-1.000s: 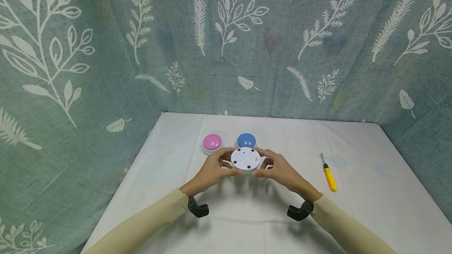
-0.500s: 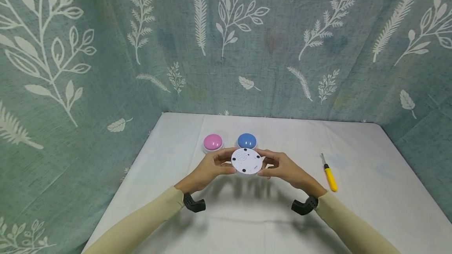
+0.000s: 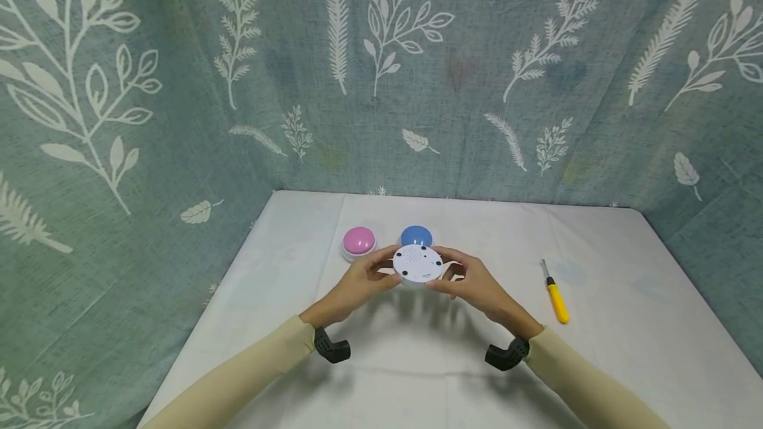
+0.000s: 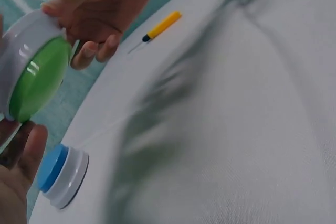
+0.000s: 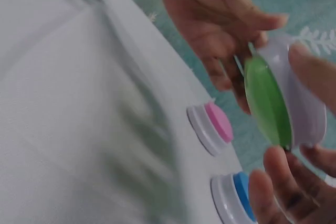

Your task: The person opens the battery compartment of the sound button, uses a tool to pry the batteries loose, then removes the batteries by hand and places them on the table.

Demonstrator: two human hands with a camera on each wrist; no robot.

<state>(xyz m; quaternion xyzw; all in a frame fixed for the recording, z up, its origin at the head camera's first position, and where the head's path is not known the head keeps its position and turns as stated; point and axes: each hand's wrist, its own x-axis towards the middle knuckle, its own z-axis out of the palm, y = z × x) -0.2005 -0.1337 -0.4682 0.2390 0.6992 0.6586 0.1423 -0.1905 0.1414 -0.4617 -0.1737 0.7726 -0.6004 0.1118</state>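
Both hands hold a round push button with a green dome (image 4: 42, 80) and a white body, raised above the table. It is upside down: its flat white underside (image 3: 417, 263), with small dark feet and a patch of speaker holes, faces up toward the head camera. My left hand (image 3: 356, 285) pinches the left edge between thumb and fingers. On the opposite edge, my right hand (image 3: 473, 283) grips it the same way. In the head view the green dome is mostly hidden beneath. Just behind it stands a blue-topped button (image 3: 416, 236), partly covered by the held one.
Left of the blue one stands a pink-topped button (image 3: 359, 241) on a white base. A screwdriver with a yellow handle (image 3: 558, 303) lies on the table's right side. White cloth covers the table (image 3: 644, 349), and a leaf-patterned curtain (image 3: 453, 85) encloses the back and sides.
The held button has turned about its own axis, its dark feet now standing in different positions. It sank slightly, then rose again, while both hands shifted their grip along its edge.
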